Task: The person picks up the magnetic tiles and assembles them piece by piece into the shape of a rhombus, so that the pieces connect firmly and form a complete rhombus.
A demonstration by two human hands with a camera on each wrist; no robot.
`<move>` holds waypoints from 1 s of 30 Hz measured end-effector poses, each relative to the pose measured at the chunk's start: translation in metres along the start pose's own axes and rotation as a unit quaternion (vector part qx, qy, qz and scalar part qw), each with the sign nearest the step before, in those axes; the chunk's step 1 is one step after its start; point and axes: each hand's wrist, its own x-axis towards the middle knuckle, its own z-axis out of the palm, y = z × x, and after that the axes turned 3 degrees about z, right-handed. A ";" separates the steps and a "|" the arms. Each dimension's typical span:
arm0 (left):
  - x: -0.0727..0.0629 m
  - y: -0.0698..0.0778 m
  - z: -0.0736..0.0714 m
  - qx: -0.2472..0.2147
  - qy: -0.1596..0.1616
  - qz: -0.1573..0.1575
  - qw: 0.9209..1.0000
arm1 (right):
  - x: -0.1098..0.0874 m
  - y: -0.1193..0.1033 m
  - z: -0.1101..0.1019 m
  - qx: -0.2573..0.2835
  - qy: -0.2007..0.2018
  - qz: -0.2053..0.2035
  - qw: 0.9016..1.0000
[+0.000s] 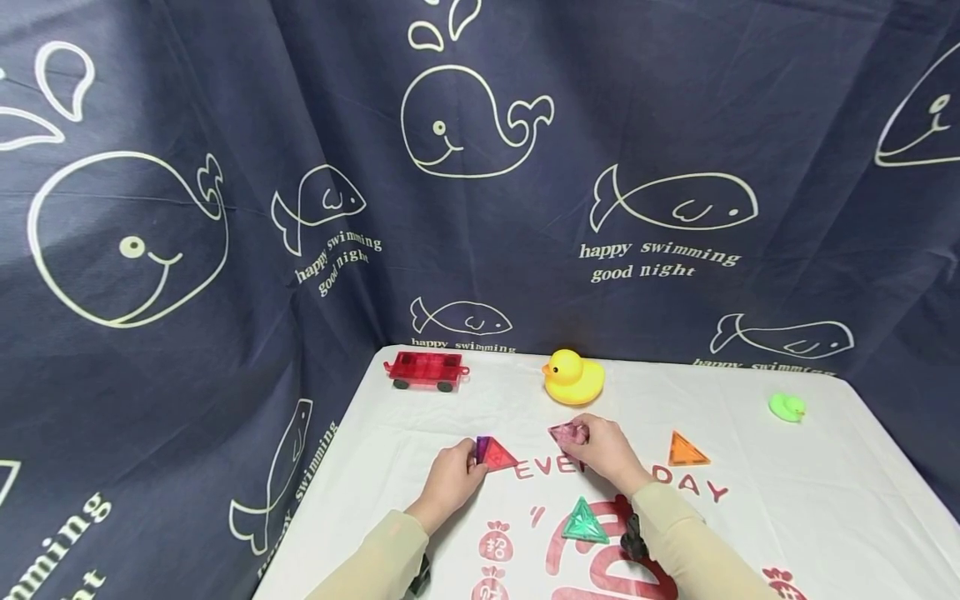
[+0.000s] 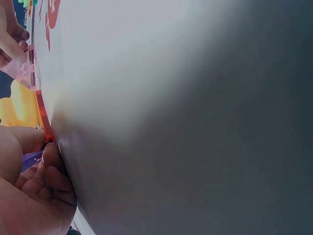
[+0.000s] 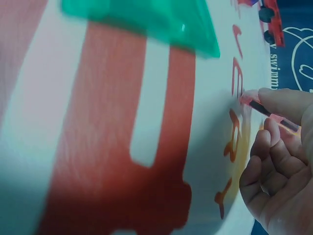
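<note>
On the white table, my left hand [image 1: 453,477] pinches a translucent purple magnetic tile [image 1: 482,447] between thumb and fingers. A red triangular magnetic tile [image 1: 498,456] lies against the purple one, close to the thumb in the left wrist view. To the right, my right hand [image 1: 606,450] holds a pink triangular magnetic tile [image 1: 564,433] by one side, its thumb and index finger on it. In the right wrist view the pink tile [image 3: 259,108] is seen edge-on, its other fingers curled below. My fingers cover part of both held tiles.
A red wheeled toy car base [image 1: 426,371] stands at the back left, with a yellow duck [image 1: 573,379] at back centre. A small green duck [image 1: 787,407] sits far right. An orange triangle tile [image 1: 686,450] and a green triangle tile [image 1: 585,523] lie nearby.
</note>
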 end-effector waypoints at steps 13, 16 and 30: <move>-0.002 0.000 -0.002 -0.001 0.002 0.004 1.000 | -0.002 -0.009 0.014 -0.050 -0.001 -0.044 0.998; -0.002 0.000 -0.002 0.003 0.001 0.009 1.000 | -0.002 -0.013 0.017 -0.067 -0.001 -0.057 0.996; -0.003 0.004 -0.002 0.014 0.013 0.046 0.999 | 0.002 -0.032 0.031 -0.111 -0.004 -0.100 0.989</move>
